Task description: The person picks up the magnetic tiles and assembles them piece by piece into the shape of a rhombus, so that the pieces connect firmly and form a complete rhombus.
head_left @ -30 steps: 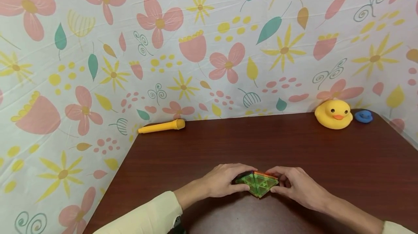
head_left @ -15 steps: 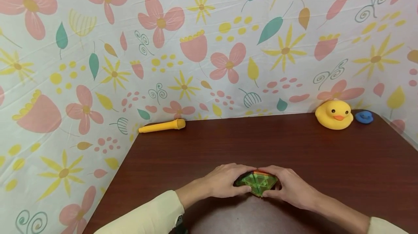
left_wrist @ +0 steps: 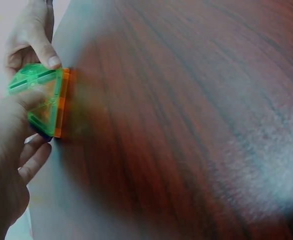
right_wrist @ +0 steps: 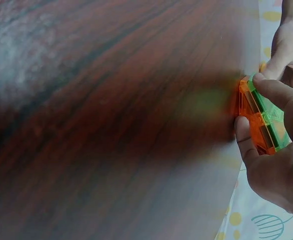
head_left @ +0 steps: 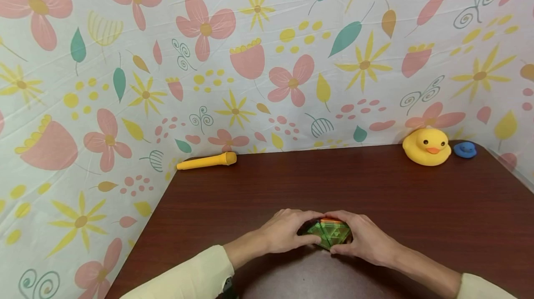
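A small cluster of translucent magnetic tiles (head_left: 329, 233) is held between both hands near the front of the table. Green triangular tiles face up, and an orange tile (left_wrist: 63, 107) runs along one side. A dark blue edge (left_wrist: 40, 132) shows beneath in the left wrist view. My left hand (head_left: 284, 233) grips the cluster's left end, thumb in front and fingers behind. From the right, my right hand (head_left: 367, 239) grips the other end, its thumb at the front lower edge. In the right wrist view the orange and green layers (right_wrist: 259, 117) lie stacked, and fingers cover part of them.
A yellow toy microphone (head_left: 206, 161) lies at the back left of the dark wooden table (head_left: 300, 178). At the back right sit a yellow rubber duck (head_left: 426, 147) and a small blue duck (head_left: 465, 149). A flower-printed cloth (head_left: 250, 58) hangs behind.
My right hand has moved left and closed in further round the tiles, its thumb sliding toward their front tip. The tiles have turned slightly. My left hand stays nearly where it was.
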Tool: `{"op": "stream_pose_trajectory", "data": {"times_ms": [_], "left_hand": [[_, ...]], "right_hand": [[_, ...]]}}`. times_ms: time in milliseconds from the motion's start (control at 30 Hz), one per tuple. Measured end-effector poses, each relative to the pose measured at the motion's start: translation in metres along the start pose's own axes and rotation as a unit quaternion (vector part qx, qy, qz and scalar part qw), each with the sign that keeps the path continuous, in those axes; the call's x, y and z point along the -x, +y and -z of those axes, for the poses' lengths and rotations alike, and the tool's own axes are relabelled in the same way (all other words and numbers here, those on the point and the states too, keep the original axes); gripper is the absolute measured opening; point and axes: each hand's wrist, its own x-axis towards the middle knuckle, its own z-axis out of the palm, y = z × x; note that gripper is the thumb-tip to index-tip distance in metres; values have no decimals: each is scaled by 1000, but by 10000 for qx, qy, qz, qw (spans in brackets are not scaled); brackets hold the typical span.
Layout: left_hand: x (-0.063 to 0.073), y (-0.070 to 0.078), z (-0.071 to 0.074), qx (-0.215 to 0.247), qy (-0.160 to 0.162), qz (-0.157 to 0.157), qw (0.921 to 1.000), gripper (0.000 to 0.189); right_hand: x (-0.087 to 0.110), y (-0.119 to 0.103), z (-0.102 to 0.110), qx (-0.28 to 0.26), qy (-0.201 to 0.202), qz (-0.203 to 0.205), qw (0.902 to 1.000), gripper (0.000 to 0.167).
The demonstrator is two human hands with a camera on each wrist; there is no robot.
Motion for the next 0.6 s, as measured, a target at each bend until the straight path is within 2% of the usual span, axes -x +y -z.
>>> {"op": "stream_pose_trajectory", "data": {"times_ms": [233, 600], "left_hand": [[1, 0, -4, 390, 379, -235, 9982, 54], [1, 3, -5, 347, 469, -176, 9981, 54]], "right_hand": [[-1, 1, -3, 107, 123, 117, 9998, 71], [-2, -2, -4, 146, 118, 71, 9998, 69]]}}
